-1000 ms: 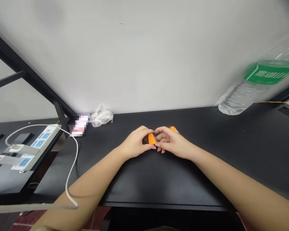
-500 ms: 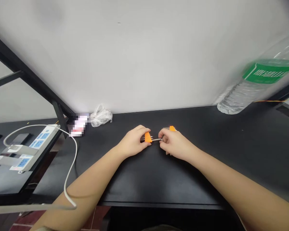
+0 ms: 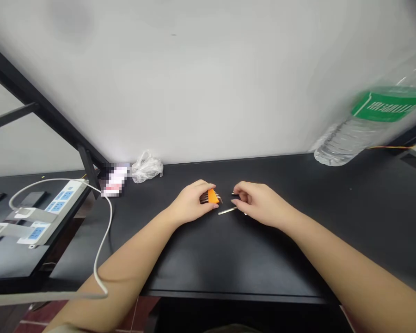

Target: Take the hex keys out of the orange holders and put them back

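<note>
My left hand [image 3: 192, 203] is closed on an orange hex key holder [image 3: 213, 196], pinched between thumb and fingers. Several metal hex keys stick out on both sides of it. To the right, my right hand [image 3: 258, 200] is low over the black table, fingers curled, with thumb and forefinger apart. Beneath its thumb is a loose silver hex key [image 3: 226, 211], its long end toward the left and its other end partly covered. A small metal tip [image 3: 233, 193] shows by the right forefinger. The second orange holder is hidden by that hand.
A crumpled clear plastic bag [image 3: 147, 167] lies near the wall, beside a blurred-out flat item [image 3: 115, 181]. At right stands a large water bottle [image 3: 367, 120] with a green label. A white power strip [image 3: 55, 210] and a looping white cable [image 3: 108, 231] are on the left.
My right hand drew a hex key from the left holder and moved slightly right. The key now lies at a slant under the thumb. The second orange holder has gone out of sight.
</note>
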### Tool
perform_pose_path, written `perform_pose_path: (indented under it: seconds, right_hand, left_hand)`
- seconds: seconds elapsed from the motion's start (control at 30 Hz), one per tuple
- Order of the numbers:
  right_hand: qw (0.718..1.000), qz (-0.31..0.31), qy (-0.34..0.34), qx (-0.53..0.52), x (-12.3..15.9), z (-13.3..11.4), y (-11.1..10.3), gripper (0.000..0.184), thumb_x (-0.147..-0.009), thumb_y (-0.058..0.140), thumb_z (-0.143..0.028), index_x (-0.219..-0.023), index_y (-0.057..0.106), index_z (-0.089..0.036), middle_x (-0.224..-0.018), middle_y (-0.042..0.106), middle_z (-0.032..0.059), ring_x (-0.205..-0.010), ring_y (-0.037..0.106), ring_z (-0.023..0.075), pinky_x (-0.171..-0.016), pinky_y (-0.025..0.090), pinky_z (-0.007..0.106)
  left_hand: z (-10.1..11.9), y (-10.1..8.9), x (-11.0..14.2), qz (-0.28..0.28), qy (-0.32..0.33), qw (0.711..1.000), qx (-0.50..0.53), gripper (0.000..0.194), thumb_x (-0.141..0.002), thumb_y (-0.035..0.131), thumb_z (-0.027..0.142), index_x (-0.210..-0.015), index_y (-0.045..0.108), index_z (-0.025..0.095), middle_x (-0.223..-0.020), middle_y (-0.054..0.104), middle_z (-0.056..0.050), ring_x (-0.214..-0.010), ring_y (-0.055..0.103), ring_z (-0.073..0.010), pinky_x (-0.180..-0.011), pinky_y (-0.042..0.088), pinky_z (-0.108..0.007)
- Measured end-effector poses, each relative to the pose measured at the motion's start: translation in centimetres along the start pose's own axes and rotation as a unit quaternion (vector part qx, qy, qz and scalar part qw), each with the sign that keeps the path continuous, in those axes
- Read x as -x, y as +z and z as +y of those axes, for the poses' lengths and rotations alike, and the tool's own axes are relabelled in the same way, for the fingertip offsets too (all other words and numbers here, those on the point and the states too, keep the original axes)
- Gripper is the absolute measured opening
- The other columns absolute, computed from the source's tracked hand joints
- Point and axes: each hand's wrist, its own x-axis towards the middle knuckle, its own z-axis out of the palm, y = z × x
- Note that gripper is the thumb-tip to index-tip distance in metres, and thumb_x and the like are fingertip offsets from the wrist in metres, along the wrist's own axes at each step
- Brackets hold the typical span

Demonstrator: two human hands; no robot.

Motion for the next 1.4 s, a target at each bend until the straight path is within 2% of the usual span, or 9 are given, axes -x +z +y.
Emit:
perform_pose_path:
  seconds: [0.1, 0.2, 0.5, 0.7, 0.87, 1.0, 1.07, 1.23, 1.4]
  right_hand:
    - [0.998, 0.006, -0.042, -0.055, 0.0, -1.0, 1.1, 0.01, -0.091, 0.058, -0.03, -0.099, 0.054, -0.025, -0.087, 0.067, 0.0012, -0.074, 0.061, 0.0179, -0.068, 0.046, 0.031]
    - [0.994, 0.001, -0.06, -0.086, -0.1, -1.5, 1.9, 0.01, -0.089, 0.053, -0.021, -0.099, 0.051, -0.025, -0.088, 0.067, 0.0011, -0.076, 0.062, 0.0176, -0.069, 0.046, 0.03]
    - [0.998, 0.044, 0.002, -0.042, -0.1, -0.9, 1.4, 0.021, -0.078, 0.054, -0.018, -0.097, 0.058, -0.026, -0.069, 0.058, -0.0047, -0.062, 0.054, 0.0154, -0.065, 0.042, 0.029]
    - [0.998, 0.004, 0.062, 0.0, -0.3, 0.9, 0.2, 0.021, -0.076, 0.056, -0.018, -0.095, 0.059, -0.027, -0.068, 0.061, -0.0048, -0.065, 0.058, 0.0172, -0.061, 0.041, 0.029]
    - [0.997, -0.07, 0.028, 0.029, 0.0, 1.2, -0.4, 0.003, -0.084, 0.059, -0.028, -0.087, 0.06, -0.026, -0.067, 0.063, -0.003, -0.06, 0.057, 0.0173, -0.056, 0.039, 0.03]
    - [0.993, -0.107, -0.01, 0.046, 0.3, 0.3, -0.2, 0.01, -0.089, 0.06, -0.033, -0.083, 0.06, -0.026, -0.07, 0.064, -0.0012, -0.06, 0.057, 0.0168, -0.055, 0.039, 0.03]
    - [0.994, -0.09, -0.036, 0.054, 0.3, 0.2, -0.3, 0.012, -0.092, 0.057, -0.031, -0.083, 0.061, -0.025, -0.075, 0.065, 0.0004, -0.064, 0.058, 0.0173, -0.059, 0.043, 0.031]
    - [0.987, 0.061, -0.064, 0.131, 0.1, 2.4, -1.1, 0.019, -0.093, 0.055, -0.027, -0.106, 0.069, -0.026, -0.109, 0.066, 0.0082, -0.098, 0.061, 0.0262, -0.084, 0.05, 0.041]
    - [0.982, 0.054, -0.028, 0.18, -0.7, 6.1, -0.8, 0.028, -0.09, 0.054, -0.019, -0.112, 0.07, -0.027, -0.122, 0.062, 0.0094, -0.102, 0.061, 0.0278, -0.083, 0.052, 0.041]
  left_hand:
    - [0.8, 0.5, 0.1, 0.0, 0.009, 1.0, 0.014, 0.051, -0.084, 0.079, 0.04, -0.13, 0.064, 0.025, -0.117, 0.065, -0.007, -0.098, 0.066, -0.0206, -0.086, 0.059, -0.036]
    - [1.3, 0.6, 0.2, 0.0, 0.018, 1.0, 0.011, 0.049, -0.085, 0.077, 0.04, -0.13, 0.063, 0.025, -0.116, 0.065, -0.007, -0.096, 0.066, -0.0203, -0.085, 0.058, -0.035]
    - [1.2, 0.4, 0.1, -0.013, 0.005, 0.999, -0.051, 0.048, -0.087, 0.074, 0.037, -0.132, 0.061, 0.025, -0.12, 0.064, -0.007, -0.099, 0.065, -0.0209, -0.085, 0.057, -0.035]
    - [0.6, 0.3, 0.0, -0.02, -0.01, 0.997, -0.078, 0.048, -0.086, 0.074, 0.034, -0.131, 0.062, 0.025, -0.123, 0.064, -0.007, -0.095, 0.066, -0.0205, -0.084, 0.057, -0.035]
    - [0.3, 0.0, 0.0, -0.006, -0.019, 0.997, -0.078, 0.048, -0.086, 0.075, 0.034, -0.131, 0.062, 0.025, -0.119, 0.064, -0.006, -0.096, 0.066, -0.0202, -0.085, 0.057, -0.034]
    - [0.4, 0.2, 0.0, -0.013, -0.018, 0.997, -0.074, 0.049, -0.086, 0.075, 0.035, -0.132, 0.061, 0.025, -0.124, 0.064, -0.007, -0.101, 0.066, -0.0214, -0.086, 0.057, -0.034]
    - [0.5, 0.2, 0.0, -0.015, -0.017, 0.997, -0.067, 0.05, -0.086, 0.074, 0.036, -0.133, 0.06, 0.025, -0.126, 0.063, -0.007, -0.103, 0.066, -0.0217, -0.088, 0.058, -0.034]
    - [0.7, 0.2, 0.1, -0.018, -0.01, 0.999, -0.05, 0.05, -0.088, 0.073, 0.035, -0.135, 0.059, 0.026, -0.126, 0.063, -0.007, -0.103, 0.066, -0.021, -0.089, 0.058, -0.035]
    - [0.8, 0.3, 0.1, -0.025, -0.005, 0.999, -0.048, 0.051, -0.087, 0.073, 0.034, -0.136, 0.059, 0.026, -0.128, 0.062, -0.007, -0.101, 0.066, -0.0205, -0.088, 0.058, -0.034]
